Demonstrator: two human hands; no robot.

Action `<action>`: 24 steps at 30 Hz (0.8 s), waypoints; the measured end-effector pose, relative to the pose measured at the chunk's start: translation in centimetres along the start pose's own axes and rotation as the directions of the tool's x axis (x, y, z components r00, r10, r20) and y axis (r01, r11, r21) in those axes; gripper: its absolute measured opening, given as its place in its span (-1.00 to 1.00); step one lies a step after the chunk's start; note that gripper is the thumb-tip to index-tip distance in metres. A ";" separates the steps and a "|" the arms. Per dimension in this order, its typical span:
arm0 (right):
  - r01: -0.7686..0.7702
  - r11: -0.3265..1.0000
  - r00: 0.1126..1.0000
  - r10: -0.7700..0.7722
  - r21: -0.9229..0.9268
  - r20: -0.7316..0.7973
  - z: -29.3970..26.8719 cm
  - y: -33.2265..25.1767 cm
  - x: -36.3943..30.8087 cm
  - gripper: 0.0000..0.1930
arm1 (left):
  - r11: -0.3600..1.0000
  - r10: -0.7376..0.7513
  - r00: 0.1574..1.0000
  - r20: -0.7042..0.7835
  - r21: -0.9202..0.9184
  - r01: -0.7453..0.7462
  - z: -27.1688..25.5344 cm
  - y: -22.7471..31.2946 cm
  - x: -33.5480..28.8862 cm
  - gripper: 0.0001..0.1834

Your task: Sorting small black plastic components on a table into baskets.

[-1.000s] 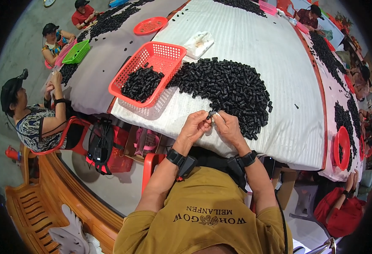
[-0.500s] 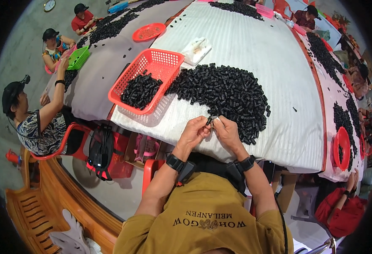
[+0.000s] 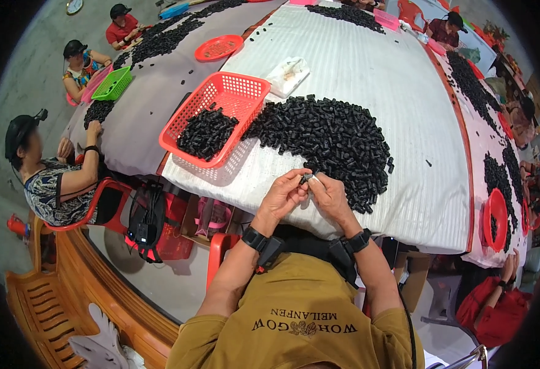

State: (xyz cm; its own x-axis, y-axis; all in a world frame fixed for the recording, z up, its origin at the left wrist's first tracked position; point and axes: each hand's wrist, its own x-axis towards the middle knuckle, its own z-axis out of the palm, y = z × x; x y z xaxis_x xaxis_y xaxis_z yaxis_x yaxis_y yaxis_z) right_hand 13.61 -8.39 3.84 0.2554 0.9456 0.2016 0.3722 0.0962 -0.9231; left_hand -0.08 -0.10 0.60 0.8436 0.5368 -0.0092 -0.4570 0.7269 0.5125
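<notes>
My left hand point(image 3: 284, 195) and my right hand point(image 3: 327, 194) meet at the near edge of a white-covered table point(image 3: 368, 80). Together their fingertips pinch one small black part point(image 3: 307, 179). Just beyond the fingers lies a big heap of small black cylindrical parts point(image 3: 331, 138). A red plastic basket point(image 3: 217, 117) to the left of the heap holds more of the same parts. Both wrists wear black bands.
A clear plastic bag point(image 3: 288, 75) lies behind the basket. A seated person point(image 3: 48, 172) works at the left, and others sit further along by a green basket point(image 3: 111, 83) and a red tray point(image 3: 219, 47). Red chairs and a black bag point(image 3: 147, 215) stand under the table edge.
My hands stay together at the table edge, still working the small part between the fingertips. The person at the left has lowered an arm onto the table.
</notes>
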 end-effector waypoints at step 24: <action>0.047 0.995 0.999 -0.046 -0.085 0.018 -0.2 0.4 0.1 -0.70 | 0.998 0.037 0.999 -0.032 0.045 -0.036 0.5 -0.1 -0.1 -0.71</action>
State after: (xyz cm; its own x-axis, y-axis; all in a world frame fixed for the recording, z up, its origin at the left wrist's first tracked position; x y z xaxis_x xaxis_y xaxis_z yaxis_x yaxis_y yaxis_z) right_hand 13.96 -8.30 3.57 0.2222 0.9455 0.2381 0.4584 0.1142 -0.8814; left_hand 0.02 -0.46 1.01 0.8166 0.5769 -0.0176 -0.4737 0.6873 0.5507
